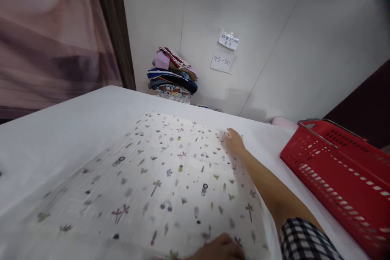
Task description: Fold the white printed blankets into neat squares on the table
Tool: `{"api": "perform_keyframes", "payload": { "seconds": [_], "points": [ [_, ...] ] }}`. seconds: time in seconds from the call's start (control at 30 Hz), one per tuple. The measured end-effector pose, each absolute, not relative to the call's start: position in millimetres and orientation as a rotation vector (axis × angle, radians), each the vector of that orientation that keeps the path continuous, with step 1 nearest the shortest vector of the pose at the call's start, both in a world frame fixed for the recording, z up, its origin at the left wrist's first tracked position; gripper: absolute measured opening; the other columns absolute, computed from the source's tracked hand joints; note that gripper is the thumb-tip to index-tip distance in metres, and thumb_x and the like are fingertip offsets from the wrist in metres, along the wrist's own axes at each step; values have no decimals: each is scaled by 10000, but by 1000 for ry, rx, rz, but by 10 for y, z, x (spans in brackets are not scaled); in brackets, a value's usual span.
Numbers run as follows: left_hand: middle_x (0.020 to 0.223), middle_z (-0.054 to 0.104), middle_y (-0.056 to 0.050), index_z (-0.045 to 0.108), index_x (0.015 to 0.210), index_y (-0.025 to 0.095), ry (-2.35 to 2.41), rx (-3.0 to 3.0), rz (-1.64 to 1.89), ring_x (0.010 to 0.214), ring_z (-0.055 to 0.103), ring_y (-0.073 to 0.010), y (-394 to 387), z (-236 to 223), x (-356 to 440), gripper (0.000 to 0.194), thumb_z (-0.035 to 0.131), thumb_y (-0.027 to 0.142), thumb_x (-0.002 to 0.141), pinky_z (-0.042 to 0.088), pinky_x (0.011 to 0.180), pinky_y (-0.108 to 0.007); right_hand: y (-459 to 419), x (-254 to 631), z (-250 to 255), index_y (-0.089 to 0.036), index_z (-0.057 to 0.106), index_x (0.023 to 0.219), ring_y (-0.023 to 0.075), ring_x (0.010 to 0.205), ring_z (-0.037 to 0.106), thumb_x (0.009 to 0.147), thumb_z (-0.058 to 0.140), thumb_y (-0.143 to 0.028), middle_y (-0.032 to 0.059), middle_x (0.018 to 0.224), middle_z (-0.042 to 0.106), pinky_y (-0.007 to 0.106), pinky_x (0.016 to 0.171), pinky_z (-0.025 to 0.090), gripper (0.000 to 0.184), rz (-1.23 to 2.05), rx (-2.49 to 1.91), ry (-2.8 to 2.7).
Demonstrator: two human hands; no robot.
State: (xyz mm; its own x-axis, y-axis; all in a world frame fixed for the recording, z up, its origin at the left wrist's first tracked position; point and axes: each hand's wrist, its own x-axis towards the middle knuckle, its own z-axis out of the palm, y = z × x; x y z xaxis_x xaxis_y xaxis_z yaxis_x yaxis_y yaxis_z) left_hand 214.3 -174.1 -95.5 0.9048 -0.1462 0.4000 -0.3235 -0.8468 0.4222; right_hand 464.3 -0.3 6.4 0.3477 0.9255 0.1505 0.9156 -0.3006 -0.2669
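Observation:
A thin white cloth printed with small palm trees, rainbows and leaves lies spread over the white table. My right hand reaches to its far right corner, with the fingers closed on the edge there. Below the checked sleeve, my right forearm runs along the cloth's right side. Low in the view, my left hand is on the near part of the cloth with its fingers curled into the fabric. The bottom of the frame cuts off part of this hand, and its fingertips are hidden.
A red plastic basket with a metal handle stands at the right. Folded clothes are stacked at the table's far edge, against the wall. Two paper notes hang on that wall. A pinkish curtain hangs at the left.

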Motion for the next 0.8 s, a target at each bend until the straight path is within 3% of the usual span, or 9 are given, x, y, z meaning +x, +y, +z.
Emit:
{"api": "perform_keyframes", "payload": {
  "seconds": [0.07,0.13,0.2,0.4,0.53,0.63,0.8],
  "points": [
    [1117,657,73,501,1191,387,-349,2448,414,1089,554,-137,-1737,-738,2059,320,477,303,883,446,888,-304,-127,4350,41,-191,312,1410,202,1363,228,908,291,-503,58,1491,263,335,1107,185,591,213,-2149,-1860],
    [1194,620,55,488,1225,369,-306,2369,365,1151,516,-167,-1723,-480,1965,357,485,342,870,391,956,-332,-253,4121,25,-231,315,1414,201,1379,187,897,291,-551,32,1503,233,358,1119,147,609,365,-2031,-2070],
    [1142,644,7,525,1203,311,-302,2347,305,1112,535,-200,-1710,-242,1889,389,528,426,832,373,970,-342,-352,3988,48,-256,328,1408,219,1389,154,892,289,-574,20,1504,228,406,1125,105,608,459,-2007,-2194],
    [1223,587,-45,523,1210,242,-173,2288,259,1109,532,-205,-1768,210,1749,412,517,434,845,378,963,-341,-565,3871,232,-245,284,1428,230,1399,102,921,197,-524,26,1517,178,446,1117,120,585,350,-2124,-2051],
    [1137,632,-43,549,1184,259,-76,2378,330,1047,568,-190,-1642,449,1579,359,425,437,897,398,933,-333,-801,3776,153,-242,301,1419,235,1400,87,929,204,-499,41,1521,165,467,1107,114,561,337,-2169,-2146],
    [1233,586,-53,519,1236,249,240,2581,423,1133,523,-208,-1271,482,1361,416,393,464,903,350,995,-382,-939,3736,57,-240,290,1422,233,1400,84,932,217,-492,46,1526,144,467,1103,100,556,346,-2264,-2152],
    [1451,338,-122,426,1353,188,1056,2822,351,1350,255,-314,-583,113,829,623,371,572,865,152,1087,-536,-954,3682,91,-244,229,1443,229,1405,27,922,173,-539,49,1536,75,458,1105,73,602,344,-2318,-2089]
  ]
}}
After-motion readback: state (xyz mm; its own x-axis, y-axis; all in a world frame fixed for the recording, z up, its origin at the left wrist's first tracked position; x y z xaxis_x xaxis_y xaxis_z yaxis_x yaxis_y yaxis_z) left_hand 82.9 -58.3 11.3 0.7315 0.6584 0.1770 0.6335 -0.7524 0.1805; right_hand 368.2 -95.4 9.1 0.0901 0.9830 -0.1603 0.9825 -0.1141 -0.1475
